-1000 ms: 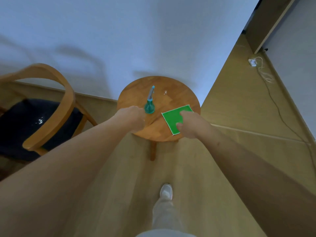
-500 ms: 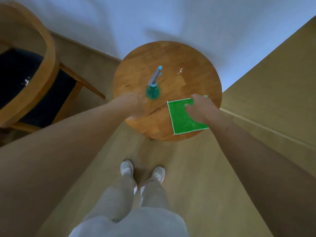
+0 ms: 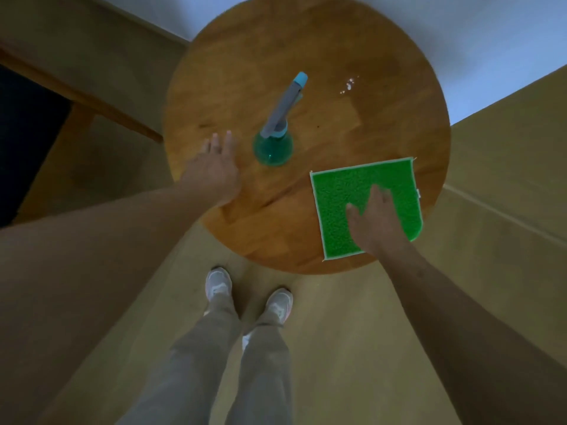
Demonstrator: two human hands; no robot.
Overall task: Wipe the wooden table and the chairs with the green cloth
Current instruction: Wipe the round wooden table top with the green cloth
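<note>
Green cloth (image 3: 343,191) flat on round wooden table (image 3: 245,50), at 4 o'clock of tabletop, one corner reaching the rim. White edging, square, unfolded.

Right hand (image 3: 372,217) flat on cloth, fingers straight and slightly spread, palm down; not gripping, just resting or pressing. Arm in from 5 o'clock.

Left hand (image 3: 213,173) on bare wood at 8 o'clock of tabletop, fingers extended and loosely together, holding nothing. Just beside spray bottle (image 3: 274,145), no contact visible. Arm in from 8 o'clock.

Spray bottle: teal body, grey neck, light blue tip, upright near table centre. Nozzle points to 1 o'clock.

Small wet glints (image 3: 348,85) on wood at 1 o'clock of tabletop.

Count: one cloth, one bottle, one table, two hands, two shoes (image 3: 218,286).

Surface: warm brown plank-jointed top, slight sheen. Floor (image 3: 352,332) light wood-tone. Pale wall (image 3: 491,41) at 12–2 o'clock. Chair part (image 3: 92,105), a wooden rail with dark seat, at 9–10 o'clock of frame, mostly cut off. Grey trousers at 6 o'clock.
</note>
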